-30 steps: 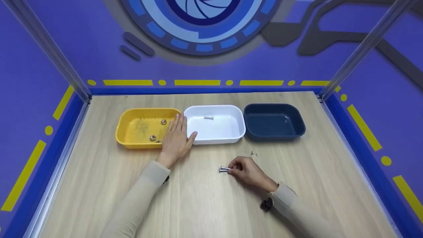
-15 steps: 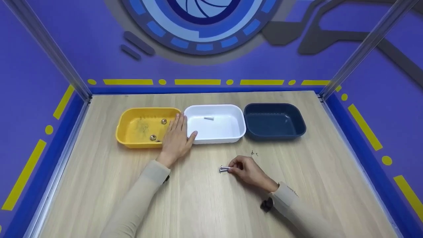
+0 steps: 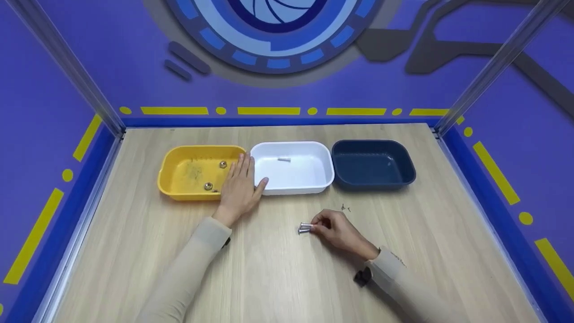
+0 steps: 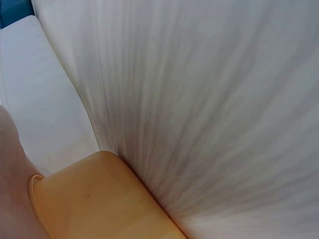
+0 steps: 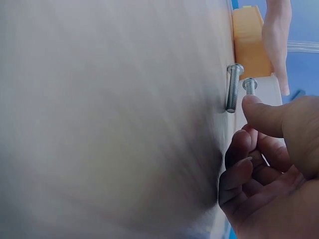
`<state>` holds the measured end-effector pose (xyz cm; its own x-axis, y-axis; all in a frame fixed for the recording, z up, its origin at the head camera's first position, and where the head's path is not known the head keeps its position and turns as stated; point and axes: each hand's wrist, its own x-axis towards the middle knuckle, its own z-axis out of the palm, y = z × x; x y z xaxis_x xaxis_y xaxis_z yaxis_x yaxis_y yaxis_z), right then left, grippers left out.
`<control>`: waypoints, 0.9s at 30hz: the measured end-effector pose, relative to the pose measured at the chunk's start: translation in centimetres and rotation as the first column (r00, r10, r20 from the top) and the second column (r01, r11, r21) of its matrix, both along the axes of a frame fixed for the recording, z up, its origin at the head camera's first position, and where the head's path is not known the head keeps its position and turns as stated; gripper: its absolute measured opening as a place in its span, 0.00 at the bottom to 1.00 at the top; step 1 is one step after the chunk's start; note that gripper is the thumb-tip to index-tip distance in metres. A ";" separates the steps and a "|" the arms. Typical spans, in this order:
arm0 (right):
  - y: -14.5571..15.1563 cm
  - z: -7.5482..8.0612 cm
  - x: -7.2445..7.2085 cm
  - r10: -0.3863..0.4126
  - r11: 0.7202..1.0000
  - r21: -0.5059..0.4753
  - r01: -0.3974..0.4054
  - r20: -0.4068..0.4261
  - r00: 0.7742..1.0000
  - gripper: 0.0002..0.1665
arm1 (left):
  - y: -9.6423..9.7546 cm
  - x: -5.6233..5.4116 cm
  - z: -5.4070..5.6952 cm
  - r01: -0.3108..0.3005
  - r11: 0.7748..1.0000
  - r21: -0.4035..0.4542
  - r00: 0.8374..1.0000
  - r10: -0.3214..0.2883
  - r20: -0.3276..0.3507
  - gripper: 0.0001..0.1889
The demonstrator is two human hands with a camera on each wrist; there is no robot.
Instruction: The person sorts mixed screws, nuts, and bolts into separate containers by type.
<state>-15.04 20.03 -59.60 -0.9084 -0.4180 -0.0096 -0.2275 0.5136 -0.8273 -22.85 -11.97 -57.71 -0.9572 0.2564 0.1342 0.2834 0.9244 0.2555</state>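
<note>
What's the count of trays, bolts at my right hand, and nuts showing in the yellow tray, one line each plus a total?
Trays: 3 (yellow tray, white tray, dark blue tray)
Bolts at your right hand: 2
Nuts showing: 2; your left hand hides part of that tray
Total: 7

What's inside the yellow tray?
Two shiny nuts and some tiny dark bits, too small to name, lie in the yellow tray. The left hand hides part of its right end.
</note>
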 end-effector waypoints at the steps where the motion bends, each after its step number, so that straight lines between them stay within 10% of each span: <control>1: 0.0 0.1 0.0 0.003 1.000 -0.002 -0.003 -0.005 1.000 0.03 | 0.0 0.0 0.0 0.000 1.000 -0.001 1.000 0.000 0.002 0.45; 27: -0.9 4.9 -3.8 -0.001 0.995 -0.097 -0.033 -0.326 0.945 0.04 | -0.1 -0.1 0.0 0.002 1.000 0.012 1.000 -0.003 0.024 0.46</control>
